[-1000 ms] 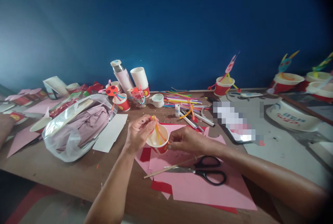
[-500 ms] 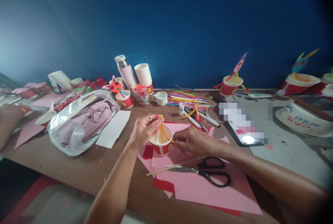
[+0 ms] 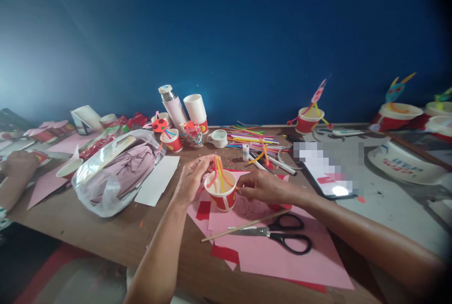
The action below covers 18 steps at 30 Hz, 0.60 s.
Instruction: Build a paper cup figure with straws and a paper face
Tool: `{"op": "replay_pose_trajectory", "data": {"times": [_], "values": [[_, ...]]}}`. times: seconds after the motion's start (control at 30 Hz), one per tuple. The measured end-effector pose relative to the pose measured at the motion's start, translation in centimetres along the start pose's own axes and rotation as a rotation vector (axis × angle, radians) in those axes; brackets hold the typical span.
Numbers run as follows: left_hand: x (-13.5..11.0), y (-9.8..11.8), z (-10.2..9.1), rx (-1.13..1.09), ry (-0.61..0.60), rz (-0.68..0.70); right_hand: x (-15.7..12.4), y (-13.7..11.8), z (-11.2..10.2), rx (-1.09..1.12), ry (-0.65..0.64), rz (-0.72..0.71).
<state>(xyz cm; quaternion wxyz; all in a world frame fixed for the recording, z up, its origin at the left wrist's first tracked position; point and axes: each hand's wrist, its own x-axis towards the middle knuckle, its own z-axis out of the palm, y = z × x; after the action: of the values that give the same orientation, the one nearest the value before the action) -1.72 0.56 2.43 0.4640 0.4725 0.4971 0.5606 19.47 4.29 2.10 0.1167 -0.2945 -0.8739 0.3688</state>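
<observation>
"Any words you can read?"

"None. The curved white piece [image 3: 402,164] carries blue and red lettering I can't make out; the phone [image 3: 322,172] shows a pixelated screen; the yellow mark [image 3: 233,196] on my paper cup [image 3: 221,200] is too small."

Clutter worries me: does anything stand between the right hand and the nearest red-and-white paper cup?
Nothing visible does. The right hand is at the right side of the cup; contact is unclear. The black-handled metal scissors and thin wooden stick lie nearer the wearer, outside that gap.
</observation>
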Motion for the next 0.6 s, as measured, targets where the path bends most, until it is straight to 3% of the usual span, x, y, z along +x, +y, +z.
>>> {"op": "replay_pose_trajectory", "data": {"times": [0.2,0.5,0.6], "values": [[0.7,0.0,-0.9,0.029,0.059,0.007,0.4,0.9,-0.3,-0.032,0.074,-0.039],[0.3,-0.2,-0.3,-0.008,-0.027,-0.151,0.4,1.5,0.1,0.035,0.045,0.024],[0.1,0.2,-0.6,-0.003,-0.105,-0.206,0.3,1.0,0.1,0.069,0.01,0.029]]}}
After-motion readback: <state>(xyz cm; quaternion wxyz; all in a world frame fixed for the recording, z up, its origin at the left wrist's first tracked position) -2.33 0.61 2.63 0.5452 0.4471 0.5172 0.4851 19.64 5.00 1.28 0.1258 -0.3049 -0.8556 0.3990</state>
